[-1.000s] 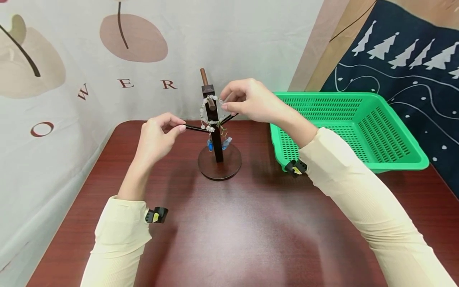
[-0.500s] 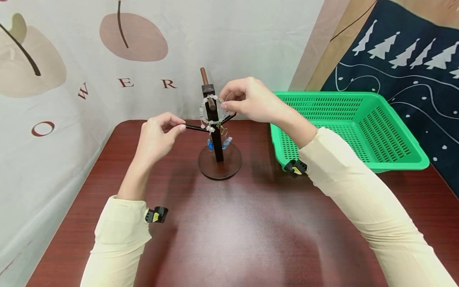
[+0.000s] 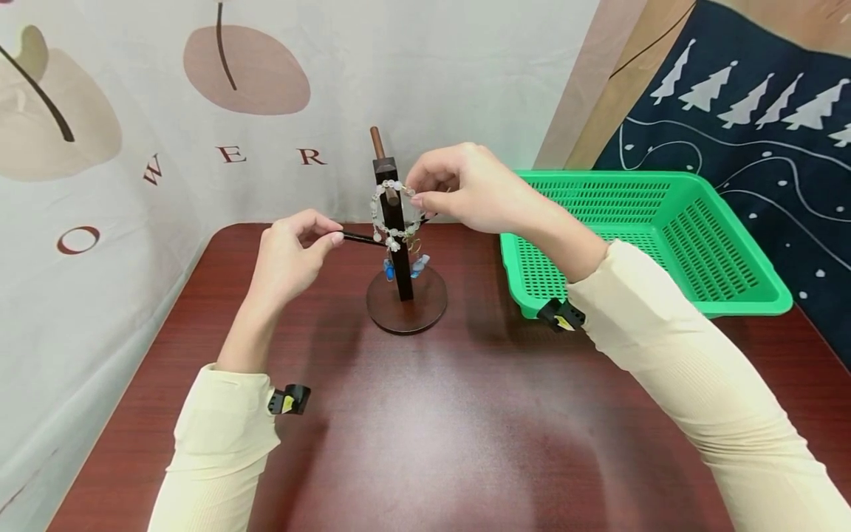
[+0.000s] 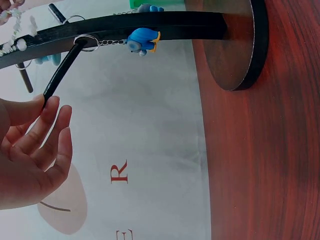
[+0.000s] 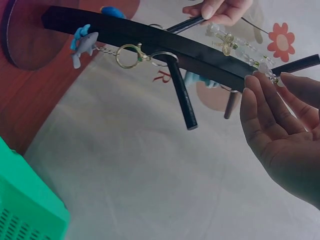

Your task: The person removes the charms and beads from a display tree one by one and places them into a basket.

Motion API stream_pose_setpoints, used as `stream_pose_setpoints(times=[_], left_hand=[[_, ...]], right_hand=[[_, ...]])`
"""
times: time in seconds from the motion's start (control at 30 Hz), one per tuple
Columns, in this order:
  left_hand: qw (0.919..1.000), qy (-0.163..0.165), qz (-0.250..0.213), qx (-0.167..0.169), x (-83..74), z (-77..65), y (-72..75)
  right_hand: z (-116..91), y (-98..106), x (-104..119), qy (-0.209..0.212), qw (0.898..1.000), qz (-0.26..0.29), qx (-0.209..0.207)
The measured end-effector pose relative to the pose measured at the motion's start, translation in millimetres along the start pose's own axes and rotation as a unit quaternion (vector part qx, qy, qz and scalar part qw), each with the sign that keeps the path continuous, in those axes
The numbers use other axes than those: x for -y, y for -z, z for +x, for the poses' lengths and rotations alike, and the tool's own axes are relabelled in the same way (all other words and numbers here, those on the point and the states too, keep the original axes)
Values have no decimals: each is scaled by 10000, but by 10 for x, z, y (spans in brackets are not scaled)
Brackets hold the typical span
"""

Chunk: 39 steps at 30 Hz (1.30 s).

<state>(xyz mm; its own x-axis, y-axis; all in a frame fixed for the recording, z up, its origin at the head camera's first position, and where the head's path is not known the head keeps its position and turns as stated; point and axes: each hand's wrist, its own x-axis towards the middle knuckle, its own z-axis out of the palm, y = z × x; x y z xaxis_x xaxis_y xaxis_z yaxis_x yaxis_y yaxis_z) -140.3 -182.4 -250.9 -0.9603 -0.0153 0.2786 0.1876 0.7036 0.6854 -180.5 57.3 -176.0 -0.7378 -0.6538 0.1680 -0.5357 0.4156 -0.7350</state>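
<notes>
reddish table (image 3: 412, 414) below: my left hand (image 3: 289, 255) pinches a peg (image 3: 362, 237), my right hand (image 3: 482, 188) the bracelet (image 3: 392, 233); i'd brace firmly, guide lightly.

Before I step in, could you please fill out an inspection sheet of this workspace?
Surface: glossy red-brown tabletop.
Job's things: dark peg stand, upright; beaded bracelet at its upper front peg; blue-figure keychain and grey-figure keychain hanging from lower pegs.
Clutter: green basket at the right, partly covered by the right sleeve.
Hands: left hand pinches the side peg bearing the blue figure's ring; right hand pinches the bracelet.
Cables: nothing certain; a thin dark line at upper right could be cord or print.
Surroundings: pale printed cloth behind, dark tree-print cloth at right.
</notes>
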Motion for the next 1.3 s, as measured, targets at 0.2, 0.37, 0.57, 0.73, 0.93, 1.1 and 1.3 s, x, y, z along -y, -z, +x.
stream_pose_setpoints(times=[0.2,0.37,0.57,0.73,0.93,1.1,1.3], left_hand=[[10000,-2,-8,24,0,-5,6],[10000,-31,-13,6,0,-6,3],[10000,-34,-10,0,-1,-3,-2],[10000,-48,-4,-9,3,-2,-4],[10000,-89,-15,-15,3,0,-9],[10000,-81,1,-13,0,-2,-5],[9999,-112,21,-38,2,0,-13]], right_hand=[[-57,36,54,5,9999,92,43],[-91,61,78,190,9998,-39,66],[-126,81,95,269,9996,-10,90],[-157,98,105,228,9996,75,121],[-191,123,140,367,9992,54,122],[-214,143,160,542,9983,-163,137],[-224,158,160,626,9976,-236,151]])
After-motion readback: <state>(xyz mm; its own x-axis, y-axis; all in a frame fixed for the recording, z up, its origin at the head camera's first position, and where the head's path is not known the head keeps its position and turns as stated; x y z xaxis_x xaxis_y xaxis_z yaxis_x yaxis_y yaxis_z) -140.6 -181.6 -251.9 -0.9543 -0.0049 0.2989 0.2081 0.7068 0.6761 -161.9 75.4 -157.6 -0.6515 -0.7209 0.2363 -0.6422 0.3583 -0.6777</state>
